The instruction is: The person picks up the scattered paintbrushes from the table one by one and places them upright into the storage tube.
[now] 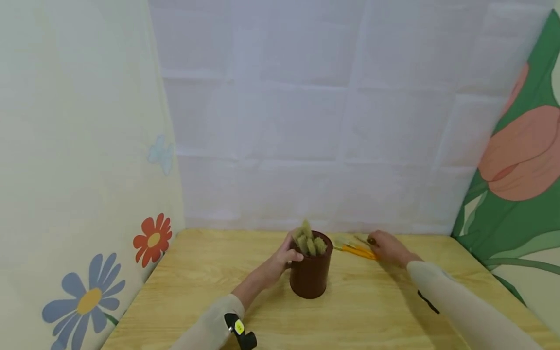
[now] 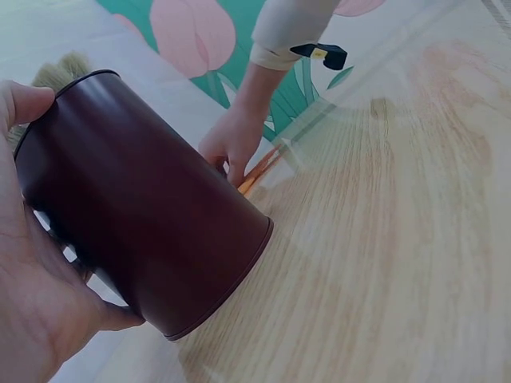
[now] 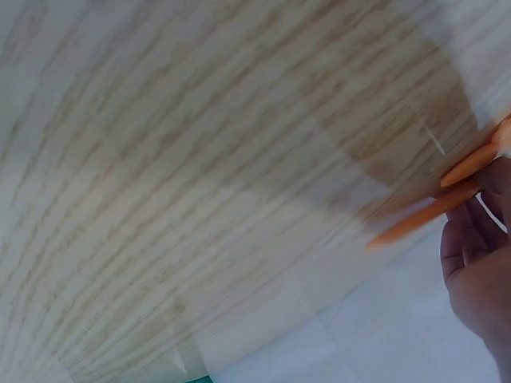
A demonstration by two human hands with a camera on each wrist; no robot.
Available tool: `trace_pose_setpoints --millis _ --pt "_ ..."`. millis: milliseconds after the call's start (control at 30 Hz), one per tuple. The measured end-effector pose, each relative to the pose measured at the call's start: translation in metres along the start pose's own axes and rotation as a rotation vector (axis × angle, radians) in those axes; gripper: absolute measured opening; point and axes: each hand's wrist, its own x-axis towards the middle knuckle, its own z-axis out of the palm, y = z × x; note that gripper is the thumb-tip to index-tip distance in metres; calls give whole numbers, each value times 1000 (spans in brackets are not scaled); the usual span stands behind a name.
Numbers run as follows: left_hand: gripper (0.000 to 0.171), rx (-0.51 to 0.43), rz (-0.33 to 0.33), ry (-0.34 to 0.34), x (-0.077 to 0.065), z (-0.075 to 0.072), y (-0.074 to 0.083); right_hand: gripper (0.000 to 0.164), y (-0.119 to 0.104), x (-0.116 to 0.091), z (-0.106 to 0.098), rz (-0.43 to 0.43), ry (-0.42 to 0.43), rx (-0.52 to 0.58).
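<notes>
My left hand (image 1: pixel 280 260) grips a dark brown cylindrical pot (image 1: pixel 309 277) near its rim, the thumb on the near side. Pale, bristly brush heads (image 1: pixel 308 241) stick up from the pot, which stands roughly upright. Farther back on the right, my right hand (image 1: pixel 391 249) reaches down to slim orange handles (image 1: pixel 359 252) lying on the table. In the right wrist view, the thumb and fingers pinch one orange handle (image 3: pixel 423 217), with another orange handle (image 3: pixel 469 164) beside it. Pale ends (image 1: pixel 342 241) of these tools point toward the pot; their exact kind is unclear.
The wood-grain table (image 1: pixel 210 282) runs back to a creased white sheet (image 1: pixel 280 121). Flower-patterned panels stand at the left (image 1: pixel 87 170) and right (image 1: pixel 520 194) sides.
</notes>
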Motion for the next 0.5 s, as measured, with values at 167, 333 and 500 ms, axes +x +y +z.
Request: trace_pose_setpoints --millis 167,333,500 --pt "80 -1 1 5 0 -3 -1 23 -4 1 -1 44 30 66" --pt "81 1 -4 9 0 -6 0 28 -18 8 -13 58 136 181" --pt "80 -1 -1 15 1 -8 0 29 -42 16 -27 31 246 279"
